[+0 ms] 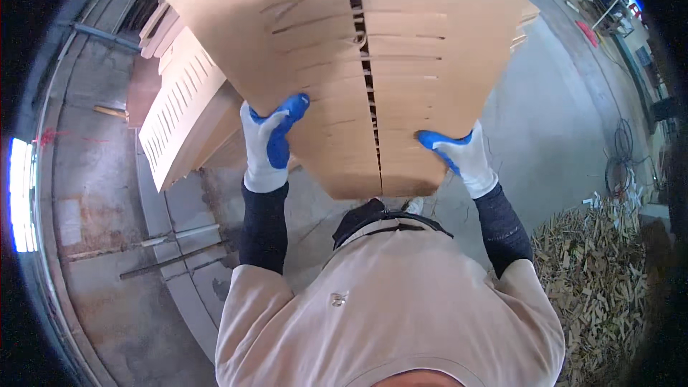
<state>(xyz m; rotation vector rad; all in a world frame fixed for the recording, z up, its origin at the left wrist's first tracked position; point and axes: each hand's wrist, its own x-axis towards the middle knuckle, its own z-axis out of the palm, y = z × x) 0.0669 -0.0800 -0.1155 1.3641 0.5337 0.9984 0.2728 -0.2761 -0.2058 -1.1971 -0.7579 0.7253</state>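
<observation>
A large tan cardboard stack with rows of slits is held up in front of my body. A dark seam with gaps runs down its middle, and its near end narrows toward my waist. My left hand, in a white glove with blue coating, grips the left edge, thumb on top. On the opposite edge my right hand, gloved the same way, has its thumb pressed on the upper face. The other fingers of both hands are mostly hidden beneath the cardboard.
Slit cardboard sheets lean in a pile to the left. Loose cardboard scraps heap on the floor at lower right, below a coiled black cable. Thin strips lie on the concrete at left. Equipment lines the far right.
</observation>
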